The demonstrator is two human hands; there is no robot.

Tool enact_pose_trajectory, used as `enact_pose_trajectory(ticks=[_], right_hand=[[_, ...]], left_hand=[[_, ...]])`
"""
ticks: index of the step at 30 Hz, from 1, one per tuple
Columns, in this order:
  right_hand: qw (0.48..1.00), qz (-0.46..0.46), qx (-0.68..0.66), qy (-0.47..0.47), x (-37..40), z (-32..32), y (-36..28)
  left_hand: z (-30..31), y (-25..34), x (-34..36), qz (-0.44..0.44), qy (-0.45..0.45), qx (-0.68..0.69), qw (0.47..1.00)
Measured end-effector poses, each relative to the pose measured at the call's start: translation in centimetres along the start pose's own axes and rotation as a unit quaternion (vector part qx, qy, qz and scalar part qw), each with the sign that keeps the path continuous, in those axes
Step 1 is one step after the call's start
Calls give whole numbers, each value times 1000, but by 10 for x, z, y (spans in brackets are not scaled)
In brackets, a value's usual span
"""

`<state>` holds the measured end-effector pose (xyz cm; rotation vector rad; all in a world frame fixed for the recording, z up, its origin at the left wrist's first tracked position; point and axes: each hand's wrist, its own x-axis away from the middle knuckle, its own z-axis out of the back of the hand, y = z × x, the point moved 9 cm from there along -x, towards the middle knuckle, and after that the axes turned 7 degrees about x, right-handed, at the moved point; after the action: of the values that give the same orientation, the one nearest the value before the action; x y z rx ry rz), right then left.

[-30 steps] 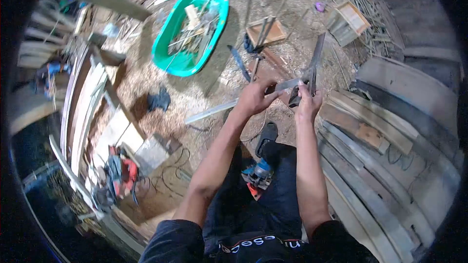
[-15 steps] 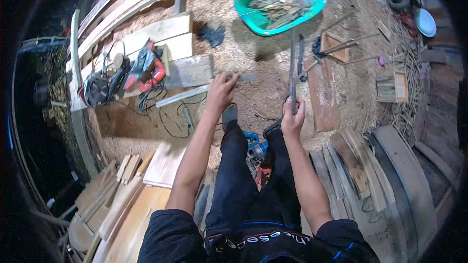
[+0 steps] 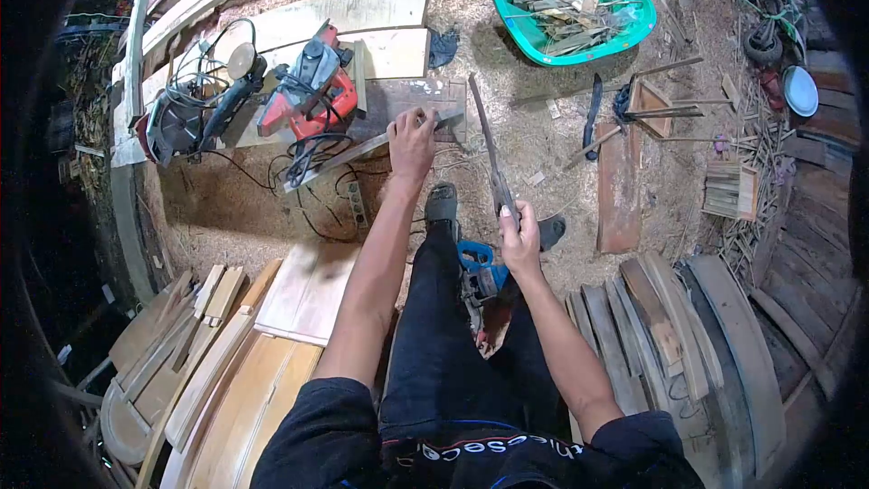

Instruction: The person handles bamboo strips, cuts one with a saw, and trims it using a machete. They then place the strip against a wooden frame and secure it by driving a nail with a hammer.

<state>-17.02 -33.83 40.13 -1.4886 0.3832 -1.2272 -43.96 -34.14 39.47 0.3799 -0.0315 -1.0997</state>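
My left hand (image 3: 413,143) is closed with its fingers curled over a long flat grey strip (image 3: 348,157), which slants over the edge of a dark plank. In my right hand (image 3: 520,240) is the near end of a long, narrow, dark blade-like tool (image 3: 490,147), gripped with the thumb along it and its tip pointing away from me. A red power tool (image 3: 332,100) with a coiled cord lies just left of my left hand. Between my legs sits a blue power tool (image 3: 478,270), partly hidden.
A green tub (image 3: 516,34) of wood scraps stands ahead. Beside a reddish plank (image 3: 619,190) lie a dark sheath-like piece (image 3: 593,118) and an upturned stool (image 3: 647,104). A circular saw (image 3: 172,127) rests at left. Boards are stacked at both sides; shavings and cords cover the floor.
The dark tool in my right hand has swung leftward and now slants. My left hand and the grey strip have shifted left relative to the plank. The view has also shifted.
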Motion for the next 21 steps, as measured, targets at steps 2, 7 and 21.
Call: enact_pose_trajectory(ticks=[2,7,21], right_hand=[[999,-6,37,19,-15,-10,15],[996,45,62,36,-41,-24,15],[989,90,115,-8,-66,-10,-1]], left_hand=[[-9,-8,0,5,-10,17,1000],[-19,-2,10,31,40,33,998],[-20,17,-4,107,217,185,952]])
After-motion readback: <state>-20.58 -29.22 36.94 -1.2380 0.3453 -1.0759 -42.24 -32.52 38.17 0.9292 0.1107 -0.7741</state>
